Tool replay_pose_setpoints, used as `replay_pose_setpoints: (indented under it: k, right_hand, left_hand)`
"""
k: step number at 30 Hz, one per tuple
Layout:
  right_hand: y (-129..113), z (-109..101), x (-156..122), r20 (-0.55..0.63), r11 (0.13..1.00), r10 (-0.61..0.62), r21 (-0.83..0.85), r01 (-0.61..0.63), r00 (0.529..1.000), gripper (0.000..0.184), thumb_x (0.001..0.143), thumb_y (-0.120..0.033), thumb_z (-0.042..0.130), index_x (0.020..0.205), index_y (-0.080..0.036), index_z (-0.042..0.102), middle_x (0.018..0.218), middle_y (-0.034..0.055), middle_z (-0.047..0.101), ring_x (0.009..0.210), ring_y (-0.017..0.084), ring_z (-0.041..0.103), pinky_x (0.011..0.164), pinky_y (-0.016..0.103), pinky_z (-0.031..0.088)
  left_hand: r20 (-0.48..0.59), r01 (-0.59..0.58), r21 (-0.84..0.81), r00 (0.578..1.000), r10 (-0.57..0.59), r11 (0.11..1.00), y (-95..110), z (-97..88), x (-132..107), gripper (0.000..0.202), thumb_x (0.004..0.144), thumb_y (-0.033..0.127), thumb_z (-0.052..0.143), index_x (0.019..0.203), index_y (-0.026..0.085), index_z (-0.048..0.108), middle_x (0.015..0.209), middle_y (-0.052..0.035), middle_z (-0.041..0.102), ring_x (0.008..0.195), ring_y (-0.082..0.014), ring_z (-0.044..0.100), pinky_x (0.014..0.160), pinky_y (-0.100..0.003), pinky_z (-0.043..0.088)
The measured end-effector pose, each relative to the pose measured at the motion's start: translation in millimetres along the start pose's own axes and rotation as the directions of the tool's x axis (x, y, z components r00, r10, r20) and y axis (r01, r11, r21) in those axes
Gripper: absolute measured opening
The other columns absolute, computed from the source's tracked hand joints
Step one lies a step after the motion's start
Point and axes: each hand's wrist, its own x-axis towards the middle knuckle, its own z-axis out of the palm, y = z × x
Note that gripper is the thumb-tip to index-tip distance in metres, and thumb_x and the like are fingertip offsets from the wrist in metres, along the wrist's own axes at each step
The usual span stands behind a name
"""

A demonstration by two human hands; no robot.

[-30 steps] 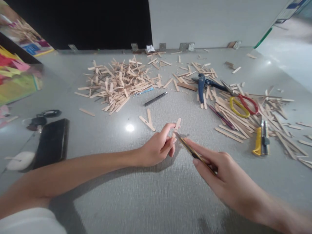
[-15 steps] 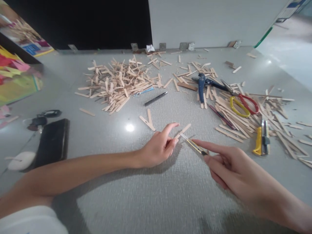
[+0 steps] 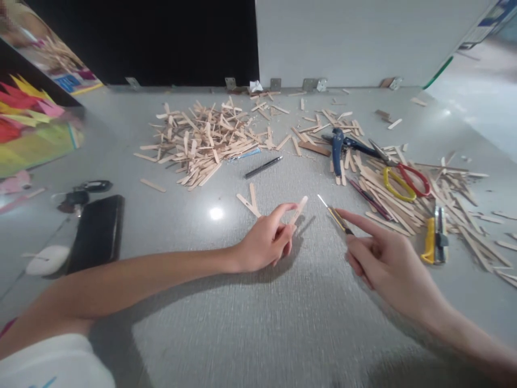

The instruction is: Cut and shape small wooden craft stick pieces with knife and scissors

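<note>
My left hand (image 3: 269, 240) rests on the grey table and pinches a short wooden craft stick (image 3: 299, 208), which points up and to the right. My right hand (image 3: 383, 258) grips a slim yellow and black utility knife (image 3: 334, 214). Its index finger lies along the handle. The bare blade points up and left, a short way right of the stick and apart from it. Two loose sticks (image 3: 250, 200) lie in a V just beyond my left hand.
A big pile of wooden sticks (image 3: 202, 137) lies at the back, more sticks (image 3: 404, 194) at the right with scissors (image 3: 404, 178), blue pliers (image 3: 337, 145) and a yellow cutter (image 3: 434, 237). A black pen (image 3: 262, 167) lies mid-table. A phone (image 3: 97, 231) and mouse (image 3: 46, 260) sit left.
My right hand has drawn the knife to the right, away from the stick, so the blade no longer touches it. My left hand kept hold of the stick.
</note>
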Motion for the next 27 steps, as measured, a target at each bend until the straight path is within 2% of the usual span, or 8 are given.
replay_pose_setpoints:
  k: [2,4,7,10,12,20,23,27]
  right_hand:
    - [14.1,8.1,9.2,-0.063,0.999,-0.034,0.005,0.035,0.997,0.067,0.095,-0.035,0.058,0.155,-0.004,0.059,0.049,-0.0092,0.048,0.040,0.012,0.040,0.040,0.023,0.036]
    - [27.8,13.0,16.9,-0.076,0.997,-0.078,-0.007,0.078,0.994,0.068,0.096,-0.036,0.057,0.156,-0.003,0.057,0.051,-0.0087,0.050,0.040,0.012,0.041,0.041,0.024,0.038]
    - [41.7,13.5,22.3,-0.073,0.981,-0.172,-0.098,0.165,0.982,0.065,0.098,-0.036,0.055,0.154,-0.004,0.058,0.053,-0.0073,0.054,0.042,0.013,0.045,0.045,0.025,0.042]
    - [46.8,11.4,21.3,-0.070,0.941,-0.264,-0.239,0.241,0.962,0.059,0.101,-0.034,0.051,0.152,-0.005,0.061,0.053,-0.0069,0.054,0.044,0.014,0.048,0.049,0.025,0.044]
    - [47.6,11.0,19.8,-0.062,0.906,-0.311,-0.321,0.276,0.948,0.058,0.102,-0.034,0.050,0.151,-0.006,0.062,0.053,-0.0080,0.051,0.043,0.013,0.045,0.049,0.024,0.042]
    - [48.1,13.6,20.7,-0.054,0.834,-0.381,-0.452,0.318,0.923,0.056,0.102,-0.030,0.048,0.149,-0.006,0.065,0.053,-0.0063,0.053,0.043,0.014,0.049,0.051,0.022,0.045]
    - [47.8,14.3,20.6,-0.045,0.828,-0.393,-0.451,0.332,0.919,0.056,0.102,-0.029,0.046,0.147,-0.003,0.066,0.053,-0.0054,0.056,0.042,0.013,0.047,0.050,0.022,0.044]
    - [49.6,14.8,21.7,-0.047,0.826,-0.413,-0.439,0.353,0.910,0.055,0.101,-0.028,0.047,0.147,-0.003,0.066,0.054,-0.0040,0.059,0.040,0.012,0.045,0.046,0.021,0.041]
  left_hand:
    - [0.051,0.012,-0.068,0.999,-0.008,0.998,6.2,-3.7,-2.2,0.052,0.111,0.030,0.050,0.159,0.013,0.041,0.066,0.0058,0.065,0.038,-0.0085,0.050,0.038,-0.017,0.040]
    - [0.080,0.020,-0.120,0.997,-0.010,0.993,18.2,-8.1,-6.7,0.051,0.111,0.031,0.050,0.158,0.013,0.041,0.066,0.0055,0.065,0.039,-0.0083,0.049,0.038,-0.017,0.039]
    - [0.161,0.005,-0.111,0.987,0.013,0.994,41.6,-14.3,-18.2,0.045,0.111,0.035,0.049,0.152,0.015,0.051,0.064,0.0051,0.064,0.042,-0.0085,0.044,0.040,-0.018,0.038]
    - [0.156,-0.081,-0.092,0.983,0.095,0.992,61.2,-18.0,-32.2,0.038,0.110,0.034,0.049,0.141,0.015,0.060,0.057,0.0073,0.054,0.045,-0.0098,0.043,0.044,-0.020,0.036]
    - [0.159,-0.098,-0.061,0.981,0.107,0.993,69.8,-18.8,-40.3,0.036,0.109,0.035,0.049,0.136,0.017,0.064,0.056,0.0080,0.050,0.046,-0.0106,0.041,0.046,-0.022,0.036]
    - [0.129,-0.124,-0.045,0.983,0.129,0.991,82.6,-17.0,-53.6,0.035,0.106,0.033,0.052,0.134,0.018,0.067,0.057,0.0098,0.038,0.043,-0.0082,0.025,0.038,-0.020,0.019]
    - [0.144,-0.153,-0.020,0.977,0.154,0.988,84.2,-17.8,-54.5,0.032,0.106,0.030,0.052,0.129,0.018,0.070,0.056,0.0097,0.038,0.043,-0.0076,0.024,0.037,-0.019,0.018]
    - [0.150,-0.135,0.021,0.980,0.130,0.991,86.5,-19.9,-53.7,0.028,0.106,0.032,0.052,0.118,0.016,0.072,0.055,0.0091,0.039,0.043,-0.0074,0.026,0.038,-0.019,0.019]
